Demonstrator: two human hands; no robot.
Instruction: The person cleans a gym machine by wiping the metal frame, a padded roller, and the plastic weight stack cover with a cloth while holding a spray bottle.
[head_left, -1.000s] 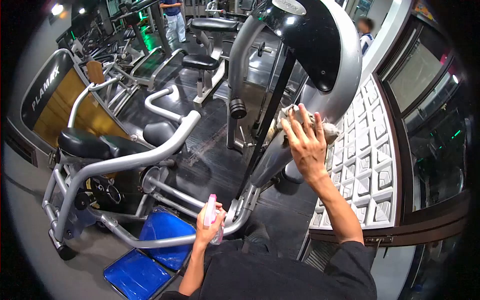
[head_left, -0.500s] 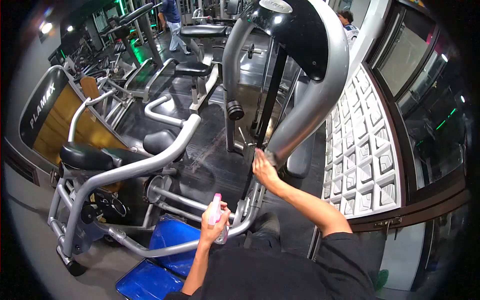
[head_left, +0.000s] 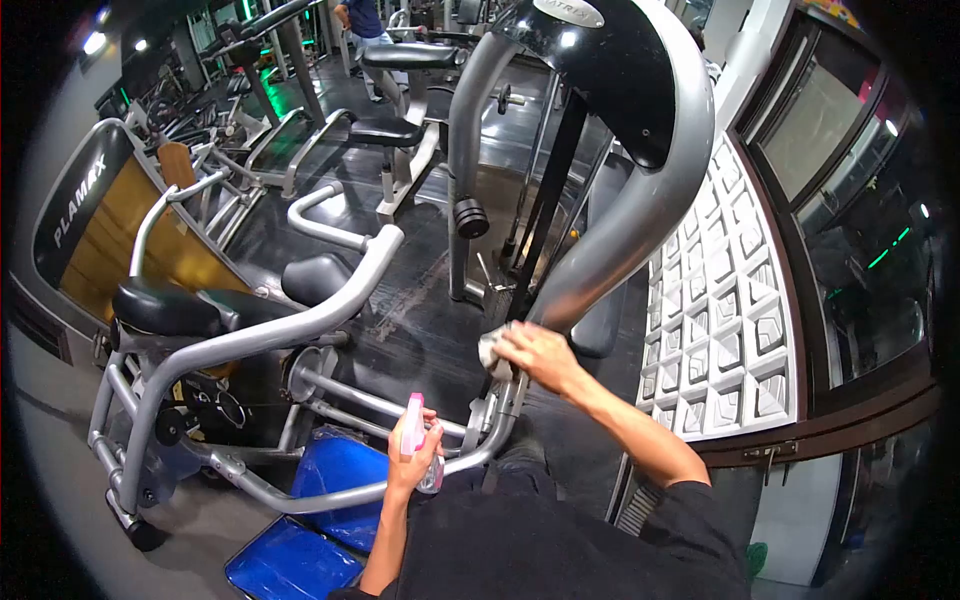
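My left hand (head_left: 408, 455) is wrapped round a spray bottle with a pink-and-white trigger head (head_left: 413, 422) and a clear body, held upright above the lower bar of the gym machine. A light greyish cloth (head_left: 493, 349) is gripped in my right hand (head_left: 540, 356), whose fingers press it against the machine's frame near the foot of the thick grey curved post (head_left: 630, 245). Part of the cloth is hidden under the fingers. Just below it, the grey tube bends down toward the lower frame bar (head_left: 497, 425).
A grey bent lever arm (head_left: 300, 325) and padded seat (head_left: 165, 308) stand to the left. Beneath the lower bar lies a blue chair (head_left: 295, 560). White patterned wall panels (head_left: 720, 310) line the right side. A person (head_left: 368, 30) stands at the back among other machines.
My right hand has moved down and slightly left along the frame with the cloth, which shows more now. My left hand with the spray bottle has shifted slightly left.
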